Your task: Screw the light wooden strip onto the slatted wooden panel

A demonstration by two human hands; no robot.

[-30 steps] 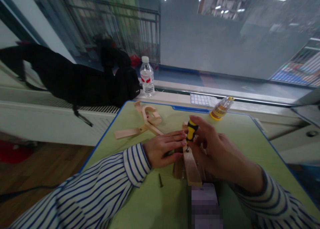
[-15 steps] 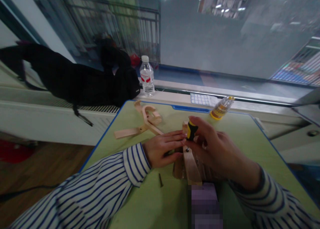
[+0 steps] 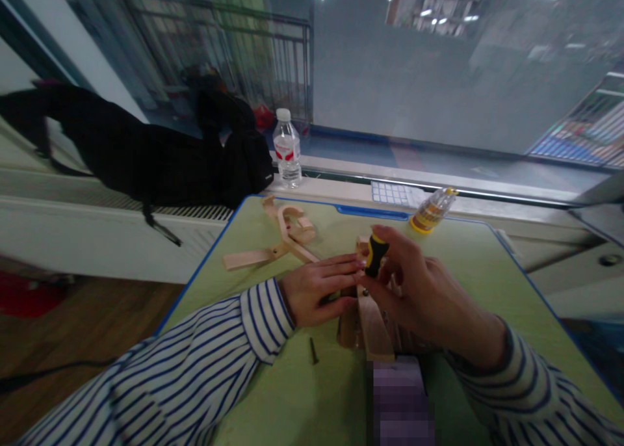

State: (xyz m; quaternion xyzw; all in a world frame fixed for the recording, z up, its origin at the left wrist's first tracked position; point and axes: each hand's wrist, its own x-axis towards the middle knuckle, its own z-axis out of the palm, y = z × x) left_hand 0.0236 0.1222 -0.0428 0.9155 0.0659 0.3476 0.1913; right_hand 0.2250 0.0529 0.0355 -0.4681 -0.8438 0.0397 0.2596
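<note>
Pinching right hand point(image 3: 422, 290): is gripping a stubby screwdriver point(image 3: 376, 254) (yellow-and-black).
Left hand point(image 3: 319, 291): is touching tapered wood point(image 3: 375, 332), fingers together, thumb apart.

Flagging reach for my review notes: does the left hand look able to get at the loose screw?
Probably yes: the screw lies in the open on the table, just nearer the wearer than the left hand, though that hand is steadying the wooden piece.

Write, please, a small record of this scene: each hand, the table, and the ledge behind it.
left hand: fingers against the near wooden piece
right hand: grips the yellow-and-black tool
table: loose dark screw or nail, jointed wooden assembly, yellow-based bottle at far edge
ledge: white-capped bottle, black bag
unclear: tool's tip, hidden
</note>
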